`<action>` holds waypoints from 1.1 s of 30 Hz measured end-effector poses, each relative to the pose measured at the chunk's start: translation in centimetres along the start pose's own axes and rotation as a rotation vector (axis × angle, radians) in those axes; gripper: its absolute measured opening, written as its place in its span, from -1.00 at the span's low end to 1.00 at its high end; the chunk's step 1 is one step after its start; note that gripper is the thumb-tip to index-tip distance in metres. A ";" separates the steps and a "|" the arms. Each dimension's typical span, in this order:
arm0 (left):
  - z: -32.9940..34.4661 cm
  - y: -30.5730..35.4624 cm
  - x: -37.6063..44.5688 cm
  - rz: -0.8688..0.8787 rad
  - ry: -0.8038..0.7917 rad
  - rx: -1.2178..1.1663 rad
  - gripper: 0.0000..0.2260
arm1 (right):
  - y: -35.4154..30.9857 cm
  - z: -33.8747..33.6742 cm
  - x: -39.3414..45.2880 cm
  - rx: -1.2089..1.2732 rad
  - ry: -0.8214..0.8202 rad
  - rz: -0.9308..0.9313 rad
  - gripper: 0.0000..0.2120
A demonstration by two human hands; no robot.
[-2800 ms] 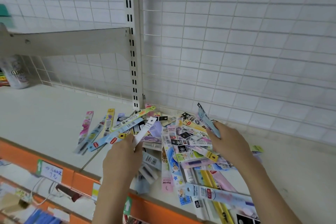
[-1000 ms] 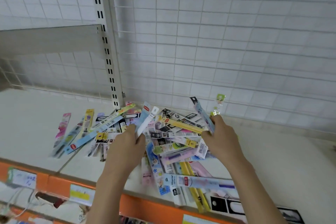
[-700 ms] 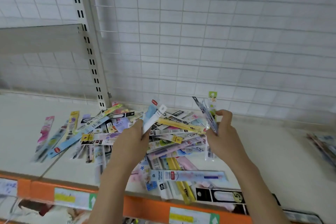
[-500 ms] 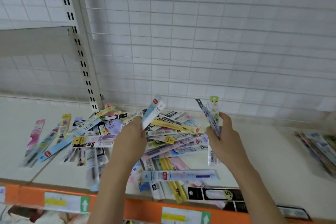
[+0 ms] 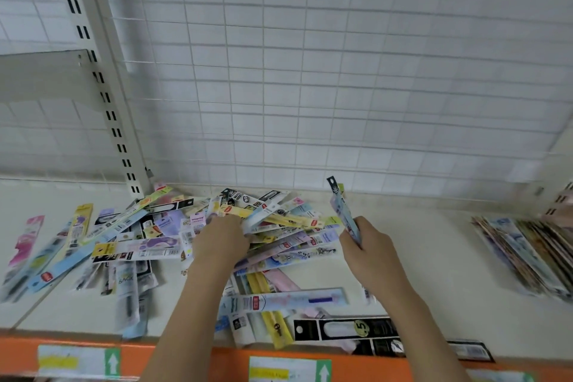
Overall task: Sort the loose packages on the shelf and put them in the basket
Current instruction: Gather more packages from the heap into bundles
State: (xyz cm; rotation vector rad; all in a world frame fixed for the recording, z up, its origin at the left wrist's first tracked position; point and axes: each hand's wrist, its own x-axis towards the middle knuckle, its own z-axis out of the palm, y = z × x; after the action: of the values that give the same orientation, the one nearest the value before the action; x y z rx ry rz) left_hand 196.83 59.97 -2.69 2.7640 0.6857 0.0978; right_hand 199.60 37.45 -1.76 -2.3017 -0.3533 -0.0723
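From the head view, the cream shelf (image 5: 434,273) carries a loose heap of packages (image 5: 173,236), long narrow blister cards in blue, pink, yellow and black, spread from the slotted upright post (image 5: 107,93) at the back towards the orange front edge (image 5: 192,360) of the shelf. The left hand (image 5: 221,242) is down on the middle of that heap, to the right of the post's foot, knuckles up and fingers curled into the cards; a pale card fans out from under its fingertips, but whether it is actually pinched I cannot tell, since the back of the hand hides the grip. The right hand (image 5: 367,250) is further right of the post, raised just off the heap's right fringe, and it clasps a small bundle of held packages (image 5: 342,211) upright, the dark-topped card sticking up above the thumb. Far right of the post, well apart from the heap, lies a neat stacked row of cards (image 5: 524,254), blurred. Behind everything stands the white wire grid panel (image 5: 341,71). Price labels (image 5: 288,369) with green arrows sit on the orange edge. No basket shows here.
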 end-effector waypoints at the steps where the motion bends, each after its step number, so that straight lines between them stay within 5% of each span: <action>1: 0.0 0.0 0.0 0.000 -0.001 -0.001 -0.71 | 0.1 0.0 0.1 0.015 -0.011 0.007 -0.74; 12: -3.0 -1.8 -1.5 -0.039 0.157 -0.060 -0.76 | -1.6 1.1 2.6 -0.053 -0.113 -0.082 -0.87; 20: -4.0 -4.2 -2.7 -0.093 0.255 -0.239 -0.76 | -4.0 4.0 6.1 -0.294 -0.163 -0.133 -0.67; 25: -4.1 -5.1 -3.1 -0.076 0.236 -0.438 -0.68 | -5.7 6.8 8.2 -0.375 -0.204 -0.189 -0.79; 27: -4.2 -5.5 -3.2 -0.115 0.231 -0.442 -0.90 | -6.2 7.8 8.7 -0.402 -0.209 -0.223 -0.87; 33: -4.8 -6.3 -3.7 -0.158 0.234 -0.470 -0.71 | -6.5 9.4 9.3 -0.498 -0.242 -0.248 -0.82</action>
State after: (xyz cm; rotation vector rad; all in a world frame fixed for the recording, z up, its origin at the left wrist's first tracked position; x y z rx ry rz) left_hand 190.09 64.85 0.05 2.2605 0.8155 0.4880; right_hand 206.15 50.60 -2.09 -2.7520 -0.8232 -0.0037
